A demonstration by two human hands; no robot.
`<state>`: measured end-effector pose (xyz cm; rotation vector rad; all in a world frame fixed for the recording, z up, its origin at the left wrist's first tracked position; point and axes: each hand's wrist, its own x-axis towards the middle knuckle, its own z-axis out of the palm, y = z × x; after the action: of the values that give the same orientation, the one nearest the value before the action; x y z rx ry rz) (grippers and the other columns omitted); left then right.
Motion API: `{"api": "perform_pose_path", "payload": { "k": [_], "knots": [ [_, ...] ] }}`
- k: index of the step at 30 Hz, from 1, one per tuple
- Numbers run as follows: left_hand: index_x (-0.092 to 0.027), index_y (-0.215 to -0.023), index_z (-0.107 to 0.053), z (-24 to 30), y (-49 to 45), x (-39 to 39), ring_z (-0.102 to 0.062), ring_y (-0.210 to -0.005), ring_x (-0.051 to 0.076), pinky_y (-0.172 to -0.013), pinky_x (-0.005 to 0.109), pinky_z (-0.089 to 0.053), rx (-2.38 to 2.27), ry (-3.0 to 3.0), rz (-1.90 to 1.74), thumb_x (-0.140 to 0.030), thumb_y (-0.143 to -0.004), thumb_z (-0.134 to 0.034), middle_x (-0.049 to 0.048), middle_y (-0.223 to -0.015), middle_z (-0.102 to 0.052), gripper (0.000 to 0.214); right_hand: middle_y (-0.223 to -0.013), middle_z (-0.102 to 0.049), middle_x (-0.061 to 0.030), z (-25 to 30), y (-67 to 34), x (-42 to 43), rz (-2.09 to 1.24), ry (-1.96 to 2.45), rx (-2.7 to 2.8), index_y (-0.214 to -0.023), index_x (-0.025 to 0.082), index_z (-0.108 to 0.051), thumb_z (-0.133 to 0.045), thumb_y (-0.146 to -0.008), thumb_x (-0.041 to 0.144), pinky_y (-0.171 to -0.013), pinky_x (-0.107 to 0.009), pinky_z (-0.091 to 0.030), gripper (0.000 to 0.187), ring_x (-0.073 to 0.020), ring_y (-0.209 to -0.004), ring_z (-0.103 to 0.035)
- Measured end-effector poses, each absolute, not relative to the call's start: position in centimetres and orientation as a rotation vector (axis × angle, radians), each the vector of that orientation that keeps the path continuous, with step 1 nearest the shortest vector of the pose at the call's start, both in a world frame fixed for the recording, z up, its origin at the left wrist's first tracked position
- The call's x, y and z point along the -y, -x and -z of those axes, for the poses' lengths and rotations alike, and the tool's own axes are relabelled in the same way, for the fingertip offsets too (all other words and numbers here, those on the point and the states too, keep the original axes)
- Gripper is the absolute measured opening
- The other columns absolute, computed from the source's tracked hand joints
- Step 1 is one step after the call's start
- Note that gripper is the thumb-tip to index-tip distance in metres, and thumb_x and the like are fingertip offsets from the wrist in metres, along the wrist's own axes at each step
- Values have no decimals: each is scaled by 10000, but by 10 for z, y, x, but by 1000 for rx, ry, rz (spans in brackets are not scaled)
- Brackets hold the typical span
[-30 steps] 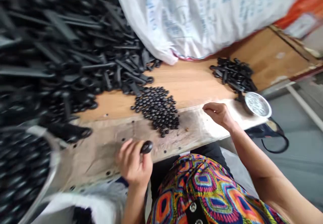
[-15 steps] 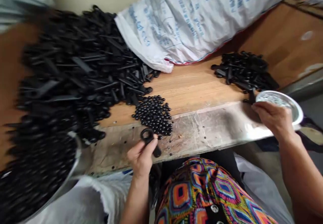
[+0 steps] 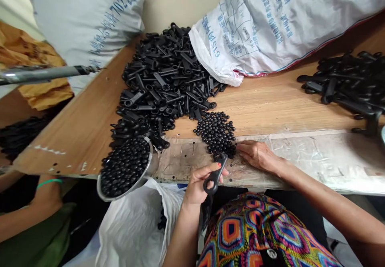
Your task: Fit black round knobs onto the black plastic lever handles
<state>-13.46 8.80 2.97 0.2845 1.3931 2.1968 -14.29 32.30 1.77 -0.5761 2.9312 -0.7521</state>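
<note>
My left hand (image 3: pixel 200 184) grips a black plastic lever (image 3: pixel 217 174) between thumb and fingers, in front of the bench edge. Its ring end points down toward my body and its other end points up toward the beads. My right hand (image 3: pixel 260 156) rests on the bench with its fingers drawn together. Its fingertips touch the right edge of a heap of small black beads (image 3: pixel 215 132); whatever lies between them is too small to make out. Behind the beads rises a large pile of similar black levers (image 3: pixel 162 78).
A metal bowl (image 3: pixel 152 163) full of black beads stands at the bench's left front, above an open white sack (image 3: pixel 120 223). A printed white sack (image 3: pixel 228 38) lies at the back. More black parts (image 3: pixel 349 82) are at right. Another person's arm (image 3: pixel 48 194) shows at far left.
My right hand has moved left from the silvery bowl to the bead heap. My left hand has turned the lever so its ring faces me. The view has swung left.
</note>
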Motion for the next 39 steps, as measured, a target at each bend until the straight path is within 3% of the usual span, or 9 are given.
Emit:
{"api": "perform_pose_path", "payload": {
  "k": [3, 6, 10, 12, 16, 21, 26, 32, 39],
  "knots": [
    [-247, -946, -691, -28, 134, -78, -604, -659, 190, -625, 327, -439, -1211, -286, -2124, -304, -600, -719, 103, -876, -686, 351, -836, -608, -58, -20, 151, -315, 570, 520, -2941, -904, 178, -578, -374, -867, 194, -608, -229, -326, 208, -157, -752, -562],
    [-187, -868, -708, -27, 136, -78, -623, -682, 223, -623, 349, -466, -1075, -268, -2135, -336, -627, -666, 111, -837, -679, 287, -792, -599, -48, -23, 157, -311, 439, 509, -2936, -859, 178, -574, -377, -867, 202, -569, -238, -282, 199, -146, -696, -544],
    [-154, -752, -660, -24, 141, -84, -601, -530, 156, -474, 246, -435, -1182, -154, -2272, -278, -683, -628, 66, -736, -654, 146, -800, -593, -50, -22, 161, -309, 347, 612, -2966, -827, 170, -573, -397, -849, 180, -563, -249, -249, 177, -138, -681, -514],
    [-182, -857, -620, -24, 143, -86, -548, -437, 105, -398, 192, -375, -1246, -109, -2315, -222, -688, -624, 27, -695, -631, 174, -811, -587, -55, -19, 163, -309, 327, 692, -2983, -814, 164, -575, -394, -840, 151, -570, -251, -248, 183, -139, -702, -502],
    [-231, -1137, -473, -24, 143, -86, -475, -392, 67, -364, 173, -334, -1262, -79, -2312, -206, -680, -613, -18, -674, -575, 479, -825, -579, -63, -15, 168, -310, 319, 789, -2976, -817, 155, -582, -399, -828, 122, -586, -250, -265, 186, -143, -743, -487],
    [-162, -950, -566, -18, 145, -90, -441, -390, 52, -395, 177, -308, -1222, -18, -2292, -202, -643, -633, -43, -577, -492, 317, -814, -589, -60, -10, 172, -305, 360, 890, -2971, -821, 147, -571, -394, -848, 151, -593, -255, -285, 179, -141, -712, -483],
    [-166, -856, -605, -15, 150, -108, -473, -447, 69, -437, 197, -341, -1227, 102, -2245, -163, -611, -634, -20, -615, -532, 246, -808, -607, -62, -8, 175, -305, 382, 928, -2980, -832, 146, -569, -421, -830, 167, -578, -261, -280, 150, -153, -718, -504],
    [-170, -852, -611, -19, 147, -123, -430, -409, 48, -415, 184, -294, -1244, 79, -2210, -145, -611, -616, -9, -638, -560, 242, -786, -595, -60, -29, 133, -348, 461, 653, -3107, -841, 151, -554, -431, -847, 203, -578, -258, -273, 134, -139, -676, -500],
    [-164, -888, -587, -21, 138, -162, -426, -407, 50, -409, 185, -271, -1182, 36, -2110, -149, -630, -596, -21, -620, -537, 259, -809, -573, -57, -16, 74, -389, 363, 512, -3030, -825, 149, -552, -420, -828, 96, -573, -253, -273, 143, -136, -696, -485]
  ]
}}
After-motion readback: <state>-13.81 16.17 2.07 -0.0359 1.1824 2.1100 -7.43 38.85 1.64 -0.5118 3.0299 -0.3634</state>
